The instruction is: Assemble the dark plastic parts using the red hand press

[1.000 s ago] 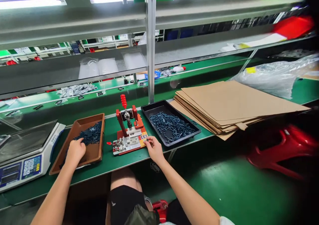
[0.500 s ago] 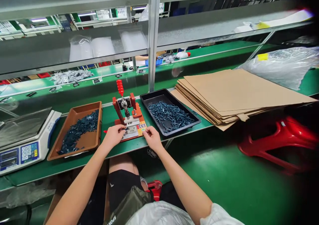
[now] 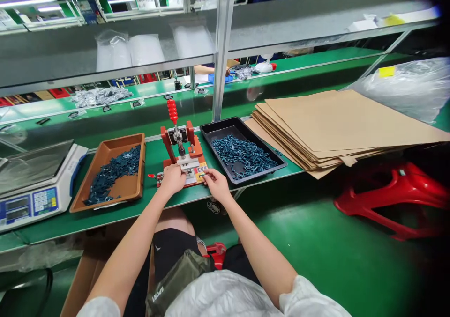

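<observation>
Your left hand (image 3: 172, 179) was curled over the base of the red press (image 3: 191, 134), your right hand (image 3: 216, 185) at its edge; any grip couldn't be seen.

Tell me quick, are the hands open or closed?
Left hand: curled on the red press; anything held is hidden.
Right hand: pinched at the same press; cannot tell if holding anything.
</observation>
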Available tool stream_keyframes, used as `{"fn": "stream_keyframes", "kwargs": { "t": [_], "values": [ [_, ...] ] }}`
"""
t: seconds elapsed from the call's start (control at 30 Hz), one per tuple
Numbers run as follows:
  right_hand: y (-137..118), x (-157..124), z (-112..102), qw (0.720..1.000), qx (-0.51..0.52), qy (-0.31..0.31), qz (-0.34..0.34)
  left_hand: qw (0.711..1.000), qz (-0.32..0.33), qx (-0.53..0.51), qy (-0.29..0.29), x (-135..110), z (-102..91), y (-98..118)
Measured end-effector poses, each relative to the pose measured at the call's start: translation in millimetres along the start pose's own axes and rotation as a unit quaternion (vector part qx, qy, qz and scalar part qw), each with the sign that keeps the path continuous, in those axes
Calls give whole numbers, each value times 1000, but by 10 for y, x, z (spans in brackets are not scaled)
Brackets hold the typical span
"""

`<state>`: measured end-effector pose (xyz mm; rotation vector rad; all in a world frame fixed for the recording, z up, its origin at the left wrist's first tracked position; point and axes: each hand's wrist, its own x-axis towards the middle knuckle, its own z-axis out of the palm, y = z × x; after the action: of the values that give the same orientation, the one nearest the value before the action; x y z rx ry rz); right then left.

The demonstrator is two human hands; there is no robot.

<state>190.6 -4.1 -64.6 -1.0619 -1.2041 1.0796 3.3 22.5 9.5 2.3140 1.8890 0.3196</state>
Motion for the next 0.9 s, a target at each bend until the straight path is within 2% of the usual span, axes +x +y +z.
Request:
{"fn": "stream_keyframes", "kwargs": {
  "t": [0.23,0.4,0.53,0.6,0.77,0.9],
  "values": [
    [25,-43,14,997,-62,23,-39,998,-38,2,-39,118,-53,-17],
    [17,12,69,997,-63,8,-40,997,-59,-9,-51,158,-36,-52],
    [-70,183,158,979,-171,-19,-105,997,-22,-29,-73,138,-49,-148],
    [-98,289,223,970,-213,-38,-115,995,11,-39,-91,129,-75,-207],
    [-87,445,362,970,-203,-101,-86,993,62,-52,-86,95,-113,-270],
    [-48,414,378,968,-210,-96,-94,993,79,-63,-63,53,-78,-270]
  ]
}}
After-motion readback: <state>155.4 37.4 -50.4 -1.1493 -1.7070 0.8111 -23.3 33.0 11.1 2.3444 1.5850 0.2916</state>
